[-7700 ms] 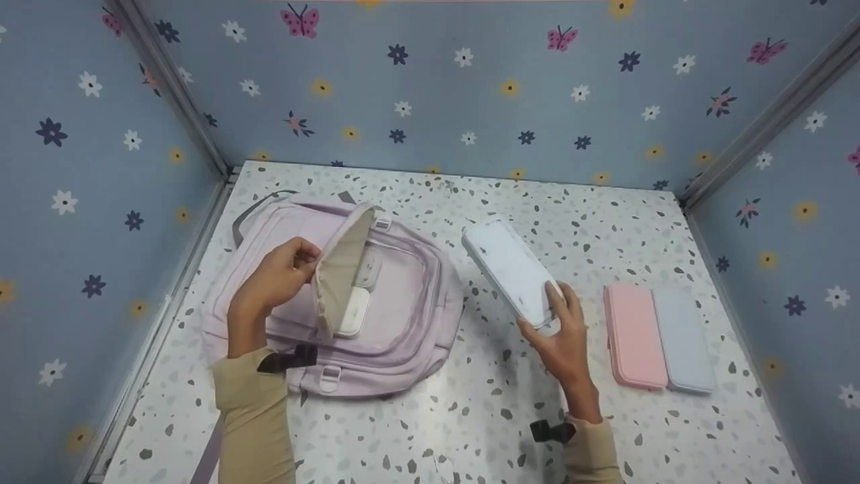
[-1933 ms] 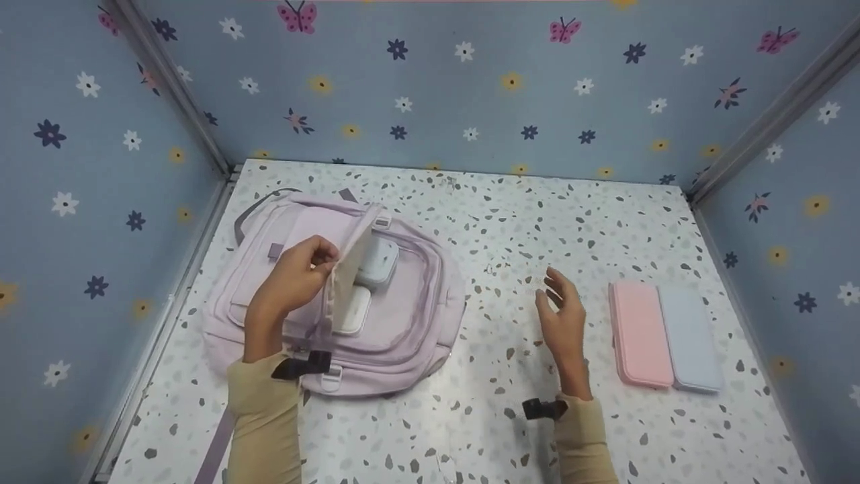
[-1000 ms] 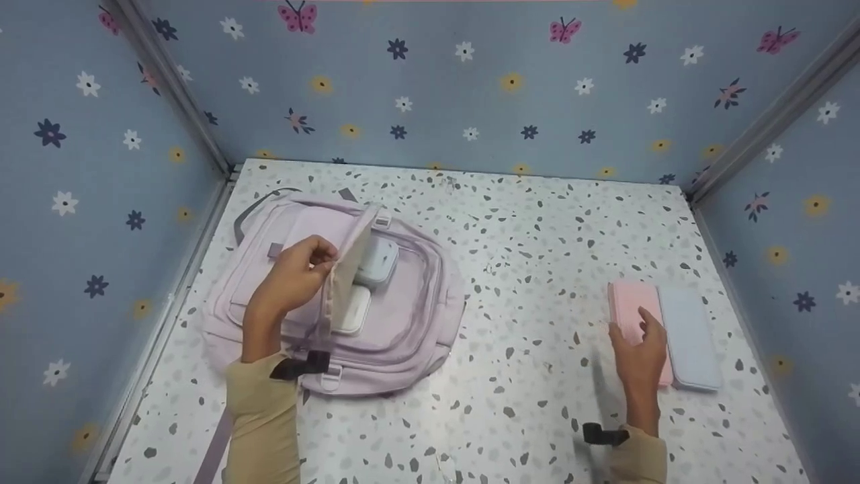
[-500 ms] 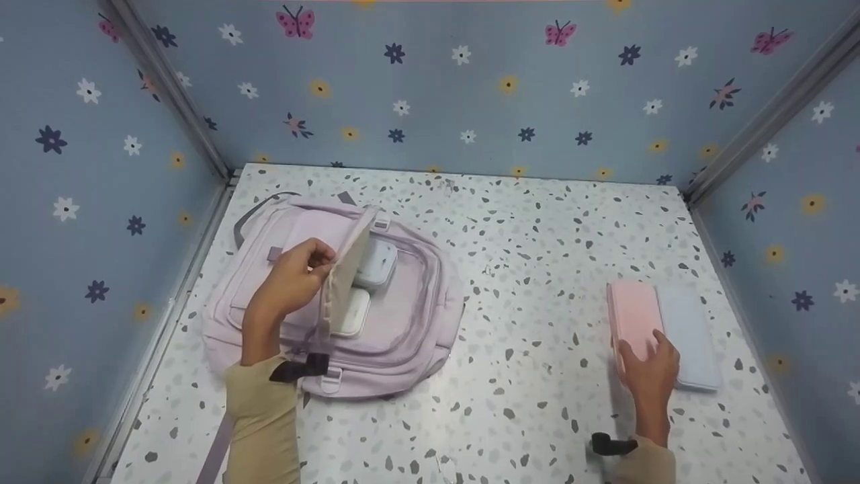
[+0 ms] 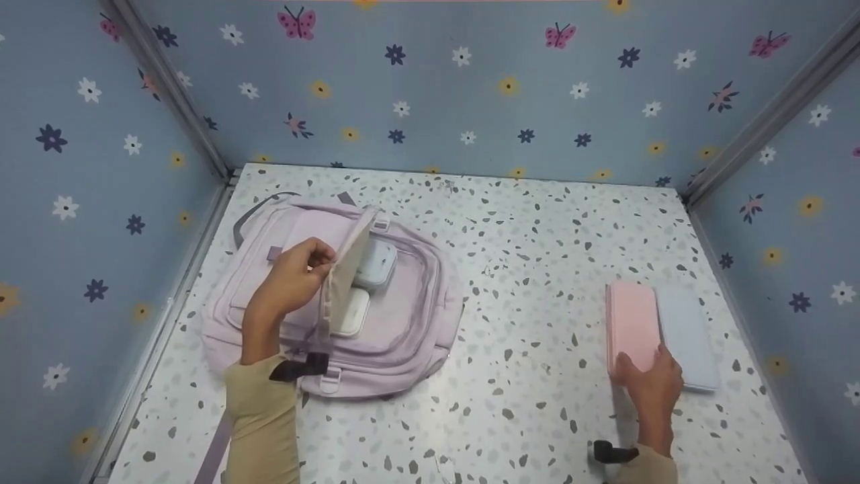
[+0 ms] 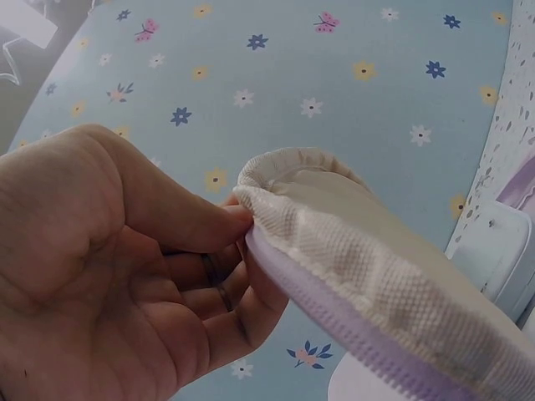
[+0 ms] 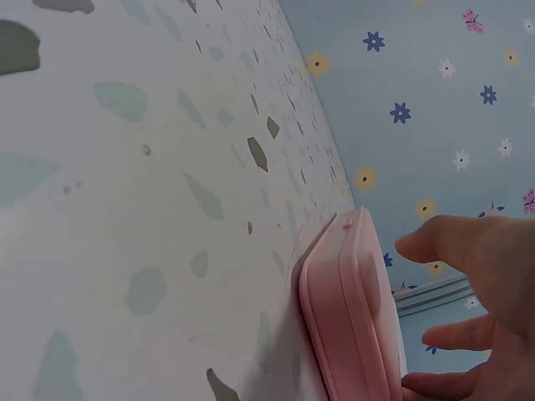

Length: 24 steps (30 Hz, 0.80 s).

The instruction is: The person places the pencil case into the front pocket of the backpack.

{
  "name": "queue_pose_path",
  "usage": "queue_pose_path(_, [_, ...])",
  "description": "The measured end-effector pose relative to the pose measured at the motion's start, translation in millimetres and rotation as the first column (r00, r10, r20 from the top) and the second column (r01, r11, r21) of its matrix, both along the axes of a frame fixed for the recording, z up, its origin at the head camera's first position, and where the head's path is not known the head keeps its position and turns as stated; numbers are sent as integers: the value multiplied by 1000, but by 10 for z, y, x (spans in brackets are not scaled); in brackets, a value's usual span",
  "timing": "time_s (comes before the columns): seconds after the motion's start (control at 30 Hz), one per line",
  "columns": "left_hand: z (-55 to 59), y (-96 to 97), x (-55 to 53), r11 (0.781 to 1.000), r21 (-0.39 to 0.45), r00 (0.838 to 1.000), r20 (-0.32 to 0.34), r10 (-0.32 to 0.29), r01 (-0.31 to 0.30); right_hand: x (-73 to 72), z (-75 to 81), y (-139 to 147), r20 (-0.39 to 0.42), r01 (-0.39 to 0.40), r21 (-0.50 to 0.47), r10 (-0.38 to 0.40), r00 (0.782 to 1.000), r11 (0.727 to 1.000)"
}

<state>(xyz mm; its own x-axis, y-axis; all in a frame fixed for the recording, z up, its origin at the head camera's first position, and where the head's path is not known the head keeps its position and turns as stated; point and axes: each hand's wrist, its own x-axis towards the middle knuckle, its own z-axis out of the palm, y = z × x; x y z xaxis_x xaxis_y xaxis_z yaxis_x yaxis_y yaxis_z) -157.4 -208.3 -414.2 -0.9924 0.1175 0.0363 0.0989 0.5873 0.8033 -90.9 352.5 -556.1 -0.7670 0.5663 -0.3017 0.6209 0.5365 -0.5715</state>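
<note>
My left hand point(image 5: 295, 275) pinches the zipped edge of the front pocket flap point(image 6: 334, 242) on a lilac backpack point(image 5: 403, 363), between thumb and fingers. The flap is held up, its beige lining showing. Two rounded cases stick out from under it, a pale blue-white case point(image 5: 377, 263) and a white case point(image 5: 354, 313); the rest of both is hidden. Over the near end of a flat pink case point(image 5: 633, 323) is my right hand point(image 5: 650, 386), fingers spread toward its right edge. The right wrist view has the thumb apart from the pink case point(image 7: 351, 309).
A pale blue case point(image 5: 689, 339) lies close along the right side of the pink one. All stand on a speckled white tabletop point(image 5: 524, 269). Flower-patterned panels point(image 5: 443, 87) wall it at the back, left and right. A backpack strap point(image 5: 213, 447) trails toward the front left.
The pale blue-white case went from my right hand into the backpack's pocket. My right hand then moved right to the pink case and slid toward its near end. My left hand keeps the flap up.
</note>
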Motion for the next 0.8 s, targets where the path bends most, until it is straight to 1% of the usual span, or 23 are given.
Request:
queue_pose_path(0.13, [21,-2,12,1000,-3,1000,10,0,0,62,-37,-62,61,-60,38,57,997,998])
queue_pose_path(0.2, [27,-1,11,1000,-4,1000,17,1,-1,83,-65,-85,72,-63,42,60,996,997])
queue_pose_path(0.3, [25,-1,8,1000,-1,1000,27,7,-7,95,-109,-107,74,-43,42,40,996,998])
queue_pose_path(0.43, [22,-2,12,1000,3,1000,26,8,-8,99,-153,-112,49,-10,41,8,999,999])
queue_pose_path(0.57, [13,-4,11,1000,4,1000,22,5,-5,121,-147,-127,13,7,49,-8,1000,999])
queue_pose_path(0.8, [-1,-14,12,1000,6,1000,26,8,-8,136,-123,-120,-81,5,130,5,997,991])
